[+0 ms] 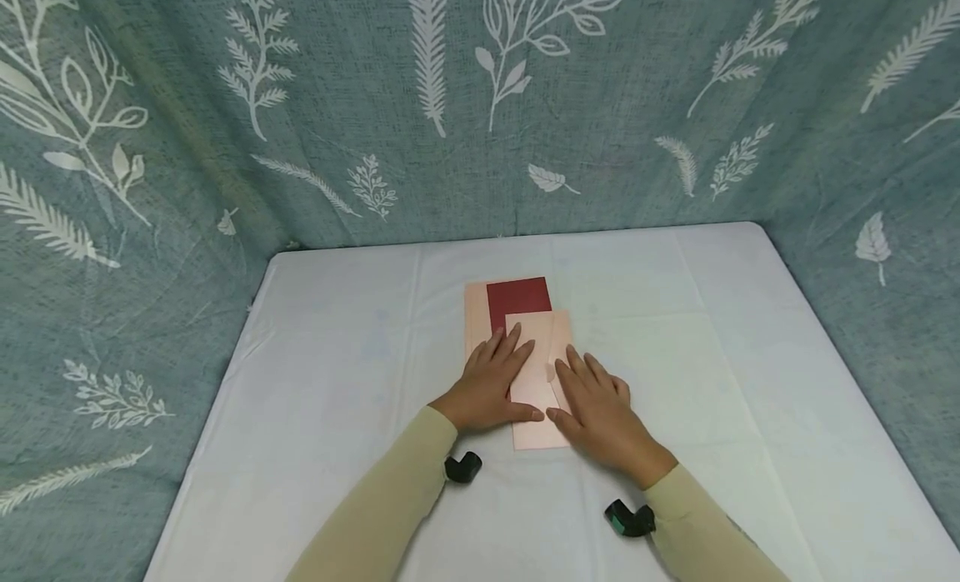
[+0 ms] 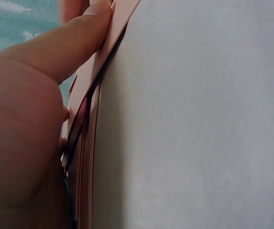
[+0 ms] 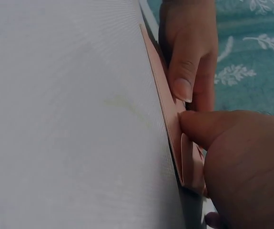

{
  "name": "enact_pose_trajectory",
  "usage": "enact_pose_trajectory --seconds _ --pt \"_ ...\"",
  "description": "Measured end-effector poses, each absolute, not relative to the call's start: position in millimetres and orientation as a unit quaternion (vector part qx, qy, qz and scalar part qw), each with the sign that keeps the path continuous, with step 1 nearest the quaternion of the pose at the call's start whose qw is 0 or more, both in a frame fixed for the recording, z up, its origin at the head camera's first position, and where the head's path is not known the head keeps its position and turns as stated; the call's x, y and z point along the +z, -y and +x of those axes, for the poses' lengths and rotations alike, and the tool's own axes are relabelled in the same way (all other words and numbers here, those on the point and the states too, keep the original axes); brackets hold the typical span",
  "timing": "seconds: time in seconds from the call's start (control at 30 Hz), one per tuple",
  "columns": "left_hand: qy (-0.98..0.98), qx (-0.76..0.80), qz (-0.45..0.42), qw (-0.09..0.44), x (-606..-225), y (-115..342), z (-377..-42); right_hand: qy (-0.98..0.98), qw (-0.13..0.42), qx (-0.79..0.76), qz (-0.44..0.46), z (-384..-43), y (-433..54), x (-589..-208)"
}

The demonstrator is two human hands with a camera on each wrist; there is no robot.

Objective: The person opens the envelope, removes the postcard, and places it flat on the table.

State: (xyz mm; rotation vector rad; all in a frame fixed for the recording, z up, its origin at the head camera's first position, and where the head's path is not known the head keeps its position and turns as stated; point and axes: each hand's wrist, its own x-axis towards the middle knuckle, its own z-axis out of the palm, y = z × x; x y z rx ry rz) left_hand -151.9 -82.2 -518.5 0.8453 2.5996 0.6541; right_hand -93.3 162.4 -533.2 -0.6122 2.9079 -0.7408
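A pale pink folded paper point(image 1: 534, 373), shaped like an envelope, lies on the table under both hands. My left hand point(image 1: 489, 388) rests on its left part with fingers spread and thumb near the lower middle. On the right side, the extended fingers of my right hand point(image 1: 606, 417) press the paper's folded flap, thumb close to the left thumb. Beneath it a dark red sheet point(image 1: 519, 295) sticks out at the top, over another pink paper point(image 1: 476, 311). In the right wrist view, a folded layer point(image 3: 187, 160) stands slightly raised beside the right thumb. The right palm's underside is hidden.
A white cloth covers the table point(image 1: 337, 340). Behind it and at both sides hangs a green-blue curtain point(image 1: 337, 90) with white leaf prints. A black wrist device point(image 1: 463, 467) sits by the left sleeve, and another black device point(image 1: 630, 519) by the right sleeve.
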Motion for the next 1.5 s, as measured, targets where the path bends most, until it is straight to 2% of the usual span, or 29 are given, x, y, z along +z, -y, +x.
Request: enact_pose_trajectory --seconds 0.47,0.87,1.13,1.5 --pt "-0.909 0.235 0.302 0.164 -518.4 80.9 -153.1 -0.95 0.041 -0.254 -0.178 -93.6 -163.2 -532.4" --pt "-0.914 0.217 0.299 0.166 -522.2 80.6 -154.2 -0.926 0.038 -0.336 -0.171 -92.2 -176.8 -527.0" --pt "-0.914 0.224 0.296 0.165 -522.8 80.5 -153.5 -0.923 0.022 -0.339 -0.18 -90.6 -185.3 -524.1" --pt "-0.914 0.227 0.293 0.168 -523.4 81.7 -153.0 -0.941 0.018 -0.305 -0.149 -89.1 -197.0 -525.6"
